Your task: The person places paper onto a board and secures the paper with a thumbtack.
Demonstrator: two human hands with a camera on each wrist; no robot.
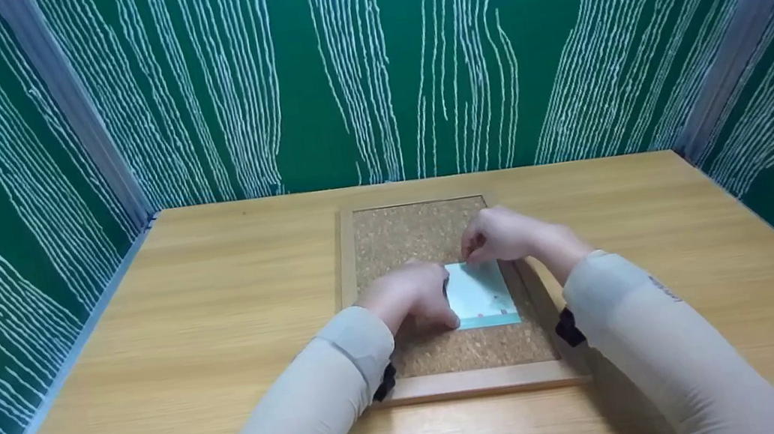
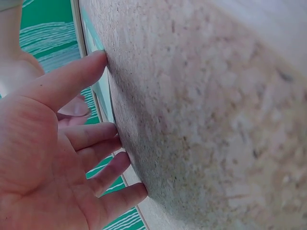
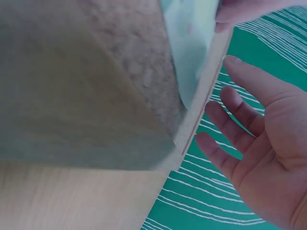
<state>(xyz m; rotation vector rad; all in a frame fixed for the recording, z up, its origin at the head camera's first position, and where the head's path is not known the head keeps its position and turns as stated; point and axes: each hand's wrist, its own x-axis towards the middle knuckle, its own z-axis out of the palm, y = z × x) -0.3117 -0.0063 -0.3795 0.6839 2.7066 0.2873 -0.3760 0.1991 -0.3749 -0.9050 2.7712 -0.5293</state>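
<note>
A pale mint-green sheet of paper (image 1: pixel 479 291) with a darker lower strip and small printed marks lies on a wood-framed cork board (image 1: pixel 411 236). My left hand (image 1: pixel 414 290) rests at the sheet's left edge. In the left wrist view, the fingers of that left hand (image 2: pixel 62 139) are spread, with thumb and fingertips against the paper edge and the cork. At the sheet's top edge is my right hand (image 1: pixel 503 235), its fingers bent downward. The right wrist view shows this right hand (image 3: pixel 268 129) beside the frame; I cannot tell whether its fingertips pinch anything small.
The board lies on a light wooden table (image 1: pixel 230 284), its short side towards me. Green panels with white wavy lines (image 1: pixel 300 108) enclose the back and sides, joined by grey posts (image 1: pixel 75 102). Dark wrist straps (image 1: pixel 568 329) show below the sleeves.
</note>
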